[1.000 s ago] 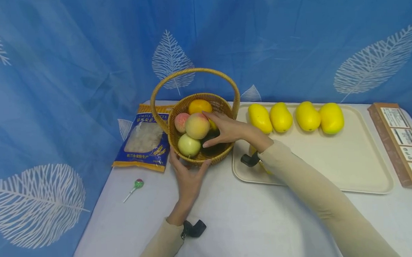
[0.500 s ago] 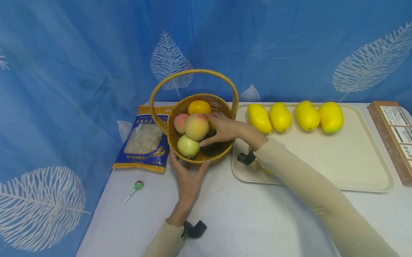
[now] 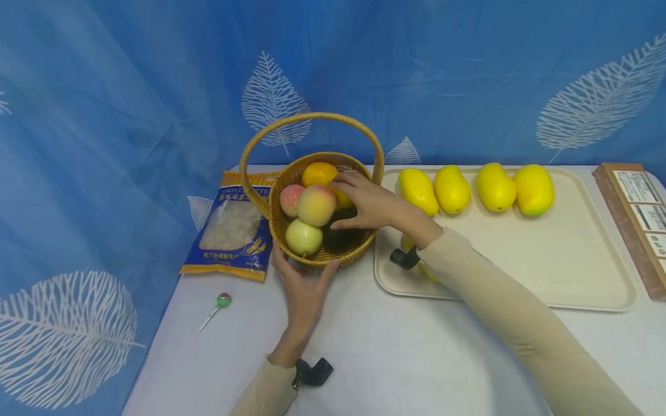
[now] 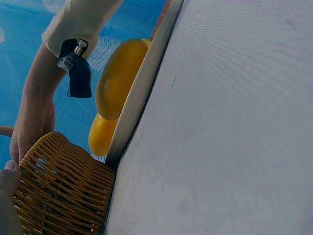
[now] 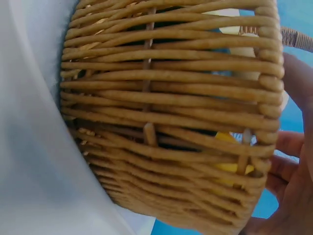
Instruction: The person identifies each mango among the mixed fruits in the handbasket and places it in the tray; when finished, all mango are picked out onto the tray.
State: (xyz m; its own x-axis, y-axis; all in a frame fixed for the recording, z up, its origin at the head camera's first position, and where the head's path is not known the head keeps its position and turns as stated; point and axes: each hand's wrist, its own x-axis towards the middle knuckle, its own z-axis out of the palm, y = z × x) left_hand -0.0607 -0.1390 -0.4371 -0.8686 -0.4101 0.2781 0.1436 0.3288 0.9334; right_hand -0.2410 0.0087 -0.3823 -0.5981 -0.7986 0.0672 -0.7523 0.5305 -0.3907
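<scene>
A wicker basket [image 3: 362, 247] with a tall handle holds a peach [image 3: 316, 205] on top of a smaller pink peach [image 3: 292, 200], a pale green round fruit [image 3: 304, 237], an orange fruit [image 3: 318, 173], a yellow fruit [image 3: 344, 199] and a dark green one [image 3: 339, 233]. My left hand [image 3: 303, 298] holds the basket's near side, thumb and fingers spread around its wall. Over the basket's right rim reaches my right hand [image 3: 368, 203], fingertips by the yellow fruit and thumb above the dark green one, a gap between them. The right wrist view has these fingers [image 5: 288, 169] beyond the woven rim.
Right of the basket lies a cream tray [image 3: 566, 261] with several yellow mangoes [image 3: 495, 187], one partly hidden under my right sleeve. A brown box [image 3: 639, 231] stands at the far right. On the left are a blue pasta bag [image 3: 231, 227] and a lollipop [image 3: 223, 300].
My right hand's fingertips have drawn slightly right, away from the top peach, showing more of the yellow fruit. My left hand keeps its place on the basket.
</scene>
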